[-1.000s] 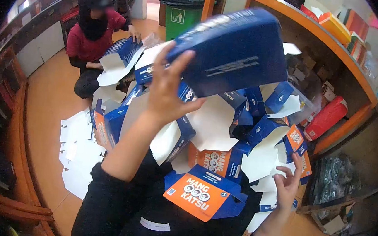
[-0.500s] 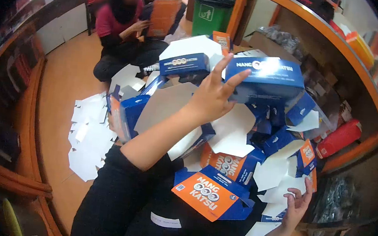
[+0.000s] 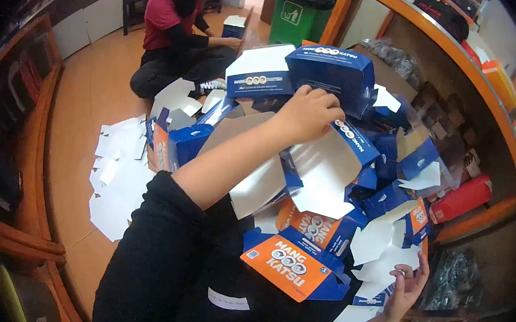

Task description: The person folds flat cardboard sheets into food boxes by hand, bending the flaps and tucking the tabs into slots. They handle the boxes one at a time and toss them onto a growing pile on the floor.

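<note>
My left hand [image 3: 309, 113] reaches across the pile, its fingers bent and together at the upper edge of an open box [image 3: 356, 140] with white inner flaps. Right behind it a closed blue box [image 3: 329, 71] stands beside another blue box [image 3: 256, 81] with a white top. My right hand [image 3: 406, 290], low on the right, has its fingers apart and partly curled against the white flaps of an opened box [image 3: 382, 260]. An orange and blue box [image 3: 288, 266] lies near my lap, between my arms.
Another person [image 3: 174, 35] sits on the floor at the upper left, near a green bin [image 3: 296, 19]. White cardboard sheets [image 3: 115, 187] lie on the floor at left. An orange-framed shelf [image 3: 482, 217] with a red package [image 3: 462, 198] is at right.
My left hand has lowered and its spread fingers have closed in. The blue panel of the open box now shows beneath it. The other person's hands have moved to a different box.
</note>
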Available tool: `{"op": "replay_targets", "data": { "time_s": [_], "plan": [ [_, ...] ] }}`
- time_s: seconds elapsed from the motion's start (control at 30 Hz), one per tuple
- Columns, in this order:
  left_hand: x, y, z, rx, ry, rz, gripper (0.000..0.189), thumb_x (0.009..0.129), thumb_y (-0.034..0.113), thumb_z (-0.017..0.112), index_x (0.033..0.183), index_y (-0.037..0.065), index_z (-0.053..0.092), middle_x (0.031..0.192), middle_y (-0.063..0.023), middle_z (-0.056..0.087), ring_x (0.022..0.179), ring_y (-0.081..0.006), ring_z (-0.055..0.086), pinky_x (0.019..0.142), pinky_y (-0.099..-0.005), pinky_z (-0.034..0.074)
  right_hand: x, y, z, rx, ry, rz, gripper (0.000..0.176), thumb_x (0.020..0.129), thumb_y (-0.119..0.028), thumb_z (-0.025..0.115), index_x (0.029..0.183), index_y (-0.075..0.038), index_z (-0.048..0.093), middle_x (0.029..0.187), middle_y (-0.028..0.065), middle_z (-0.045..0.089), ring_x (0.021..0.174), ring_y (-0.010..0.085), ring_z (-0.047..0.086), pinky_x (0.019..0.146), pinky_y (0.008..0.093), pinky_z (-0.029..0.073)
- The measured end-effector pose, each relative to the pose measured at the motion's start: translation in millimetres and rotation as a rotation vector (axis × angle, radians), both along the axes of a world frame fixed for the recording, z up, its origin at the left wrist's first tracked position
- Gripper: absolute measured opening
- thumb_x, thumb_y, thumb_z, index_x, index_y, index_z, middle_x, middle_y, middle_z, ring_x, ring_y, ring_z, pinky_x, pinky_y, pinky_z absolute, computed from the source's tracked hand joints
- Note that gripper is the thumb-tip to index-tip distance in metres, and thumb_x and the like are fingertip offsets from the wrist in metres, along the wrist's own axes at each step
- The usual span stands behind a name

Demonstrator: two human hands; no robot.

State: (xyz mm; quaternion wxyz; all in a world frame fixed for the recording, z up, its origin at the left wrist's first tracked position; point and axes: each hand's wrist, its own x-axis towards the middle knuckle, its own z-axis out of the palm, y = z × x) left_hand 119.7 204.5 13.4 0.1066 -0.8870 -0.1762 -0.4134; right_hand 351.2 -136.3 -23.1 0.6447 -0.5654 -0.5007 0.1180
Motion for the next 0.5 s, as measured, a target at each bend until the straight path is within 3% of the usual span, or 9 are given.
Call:
{"op": "replay_targets", "data": {
  "time_s": [0.1,0.2,0.23,0.27,0.3,0.4,0.43,0.5],
  "plan": [
    [-36,-33,7,-0.052,0.009,-0.033,0.029,0.068,0.018,0.067,0.096,0.021,0.058,0.103,0.0012,0.055,0.1,-0.0189,0.051,0.082,-0.037,0.031,-9,-2,7,-0.051,0.016,-0.071,0.07,0.075,-0.02,0.068,0.13,0.0,0.031,0.133,0.0129,0.036,0.084,0.0175,0.053,0.069,0.0283,0.048],
    [-102,-71,19,-0.141,-0.057,-0.09,0.026,0.069,0.018,0.067,0.094,0.022,0.06,0.1,0.0022,0.055,0.098,-0.0186,0.051,0.081,-0.0365,0.032,-6,-5,9,-0.128,-0.085,0.056,0.059,0.078,-0.008,0.059,0.13,0.0,0.032,0.13,0.011,0.038,0.085,0.015,0.05,0.069,0.0241,0.045],
    [-126,-72,12,-0.119,-0.154,-0.064,0.023,0.069,0.016,0.067,0.091,0.02,0.062,0.097,0.0016,0.056,0.095,-0.0187,0.052,0.081,-0.0353,0.032,-3,-3,6,-0.13,-0.109,0.092,0.058,0.079,-0.01,0.059,0.13,-0.001,0.034,0.129,0.0108,0.04,0.085,0.0152,0.051,0.072,0.0257,0.045],
    [-153,-75,0,-0.072,-0.284,0.008,0.021,0.069,0.013,0.067,0.089,0.017,0.063,0.095,0.0002,0.057,0.093,-0.0195,0.052,0.083,-0.0341,0.032,-4,0,7,-0.126,-0.134,0.123,0.056,0.08,-0.013,0.06,0.129,-0.002,0.035,0.127,0.0106,0.042,0.085,0.0154,0.051,0.074,0.0273,0.045],
    [-182,-78,-11,-0.041,-0.376,0.159,0.018,0.069,0.011,0.066,0.087,0.013,0.064,0.094,-0.0041,0.057,0.091,-0.0213,0.052,0.083,-0.0336,0.034,-13,0,15,-0.192,-0.187,0.091,0.047,0.085,-0.009,0.057,0.126,0.0,0.037,0.111,0.0155,0.051,0.081,0.0216,0.055,0.074,0.0326,0.045],
    [-268,-62,-89,-0.13,-0.934,0.495,0.036,0.07,0.006,0.066,0.104,0.003,0.053,0.1,-0.0085,0.055,0.088,-0.0194,0.052,0.078,-0.0307,0.041,-7,14,15,-0.143,-0.255,0.103,0.051,0.084,-0.008,0.058,0.129,0.0,0.035,0.115,0.0159,0.05,0.084,0.0227,0.056,0.075,0.0353,0.046],
    [-298,-59,-120,-0.212,-1.012,0.673,0.037,0.073,0.007,0.063,0.107,0.002,0.049,0.105,-0.0081,0.052,0.087,-0.017,0.05,0.077,-0.0287,0.041,-8,18,17,-0.138,-0.243,0.094,0.05,0.084,-0.008,0.058,0.128,0.0,0.036,0.116,0.0155,0.05,0.085,0.0229,0.056,0.076,0.0354,0.046],
    [-350,-58,-192,-0.308,-0.998,0.93,0.039,0.077,0.012,0.061,0.112,0.001,0.045,0.11,-0.0103,0.049,0.091,-0.0217,0.05,0.077,-0.0304,0.042,-10,25,23,-0.131,-0.223,0.068,0.05,0.084,-0.007,0.059,0.127,0.0,0.036,0.117,0.0146,0.05,0.085,0.0233,0.056,0.077,0.0356,0.046]
  ]
}}
